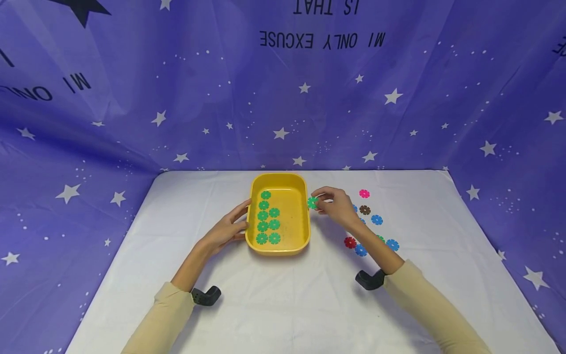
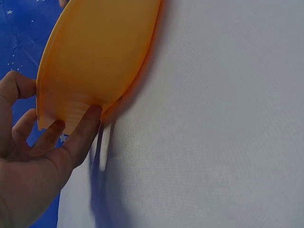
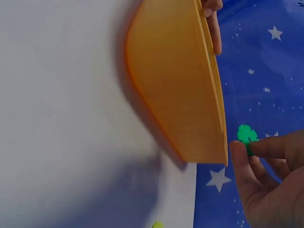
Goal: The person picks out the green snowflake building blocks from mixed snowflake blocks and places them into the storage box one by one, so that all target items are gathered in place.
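A yellow tray (image 1: 289, 206) lies on the white table, with several green snowflake discs (image 1: 263, 215) in its left half, in two columns. My left hand (image 1: 227, 227) holds the tray's left side, fingertips at the rim and against the outer wall. In the left wrist view, fingers (image 2: 85, 135) touch that wall. Just outside the right rim, my right hand (image 1: 338, 206) pinches one green snowflake disc (image 1: 312, 202) between thumb and fingertips. This disc (image 3: 247, 137) shows beyond the rim in the right wrist view.
Loose snowflake discs lie to the right of the tray: pink (image 1: 364, 193), brown (image 1: 364, 210), red (image 1: 350, 242) and several blue (image 1: 377, 220). My right forearm partly hides some, including a green one (image 1: 381, 239). A purple starred cloth (image 1: 283, 108) hangs behind the table.
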Motion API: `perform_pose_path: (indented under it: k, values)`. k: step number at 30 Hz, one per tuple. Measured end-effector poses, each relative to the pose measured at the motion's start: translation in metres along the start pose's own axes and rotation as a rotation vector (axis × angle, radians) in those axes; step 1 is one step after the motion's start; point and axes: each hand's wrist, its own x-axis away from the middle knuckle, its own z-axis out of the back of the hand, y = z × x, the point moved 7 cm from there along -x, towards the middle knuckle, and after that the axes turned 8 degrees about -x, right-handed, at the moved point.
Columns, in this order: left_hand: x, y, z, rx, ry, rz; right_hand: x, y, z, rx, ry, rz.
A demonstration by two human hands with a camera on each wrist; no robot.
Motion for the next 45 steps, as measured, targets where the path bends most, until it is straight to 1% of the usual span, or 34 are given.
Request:
perform_pose_path:
  k: [5,7,10,14,16,21,25,28,33,39,41,45]
  values:
    - [-0.001,-0.001,0.000,-0.002,0.000,0.005,-0.017,-0.009,-0.024,0.022,-0.025,-0.001]
    - [-0.001,0.000,0.000,0.000,-0.005,0.000,-0.023,-0.011,-0.032,0.046,-0.032,0.002]
    - [-0.001,0.000,0.000,0.005,-0.015,-0.012,-0.032,-0.014,-0.043,0.041,-0.046,-0.001]
    - [0.000,0.001,0.000,0.008,-0.018,-0.018,-0.044,-0.012,-0.057,0.016,-0.059,-0.031]
    - [0.000,0.001,0.000,0.007,-0.014,-0.014,-0.049,-0.011,-0.063,0.030,-0.056,-0.041]
    - [-0.001,0.000,0.001,0.005,-0.006,0.001,-0.060,-0.009,-0.078,0.105,-0.059,-0.040]
    - [-0.001,0.000,0.001,0.011,-0.005,0.005,-0.067,-0.006,-0.090,0.100,-0.080,-0.051]
    - [0.000,0.000,0.000,0.019,-0.016,-0.004,-0.070,-0.005,-0.097,0.099,-0.098,-0.072]
    - [0.001,0.001,0.000,0.025,-0.033,-0.021,-0.074,-0.004,-0.106,0.176,-0.099,-0.094]
    - [0.000,0.001,0.000,0.039,-0.028,-0.017,-0.078,0.003,-0.108,0.236,-0.067,-0.143]
    - [0.000,0.001,0.000,0.039,-0.026,-0.015,-0.079,0.007,-0.108,0.240,-0.055,-0.166]
    - [0.000,0.000,0.000,0.041,-0.021,-0.015,-0.080,0.016,-0.106,0.210,-0.036,-0.194]
